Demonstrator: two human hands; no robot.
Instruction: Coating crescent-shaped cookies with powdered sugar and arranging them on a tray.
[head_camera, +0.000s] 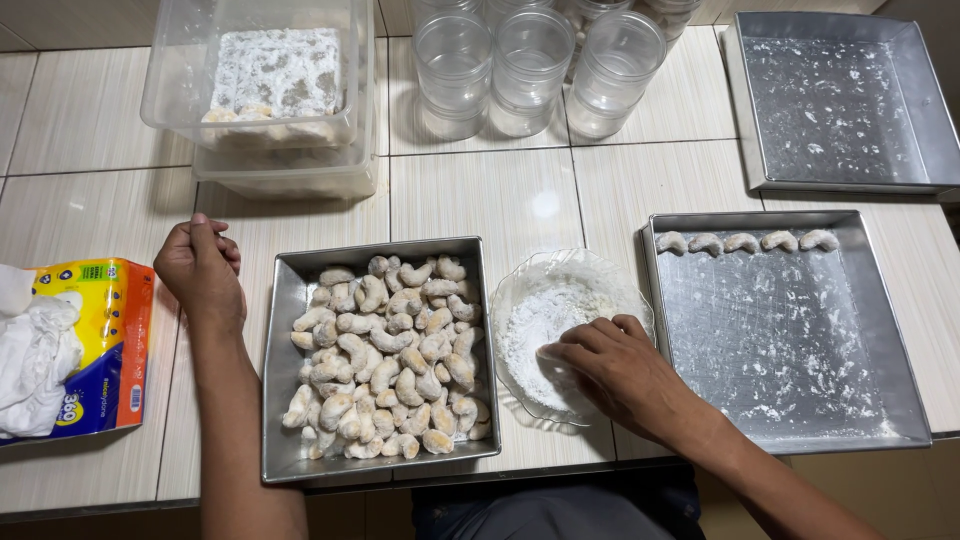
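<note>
— What is the right hand (612, 365) doing?

— It is reaching in from the lower right, forearm angled across the table edge, palm down, fingers curled together over the glass plate (520, 290) of white powder (545, 320). The fingertips are dipping into the powder. Something pale is showing under them, but I cannot tell whether they are pinching a piece or only touching the powder.

— And the left hand (200, 272)?

— It is resting on the tiled table (90, 120), loosely curled into a soft fist, holding nothing. The forearm is running straight up from the bottom edge, just beside the left wall of the square metal tray (283, 300).

— Where are the cookies?

— The crescent cookies (390, 355) are lying heaped in that tray, between the two hands. The plate is sitting just right of it. Further right, a second metal tray (905, 400), dusted white, is holding five coated crescents (745, 241) in a row along its far edge.

— Anything else close by?

— A yellow tissue pack (110, 340) is lying left of the left hand.
</note>
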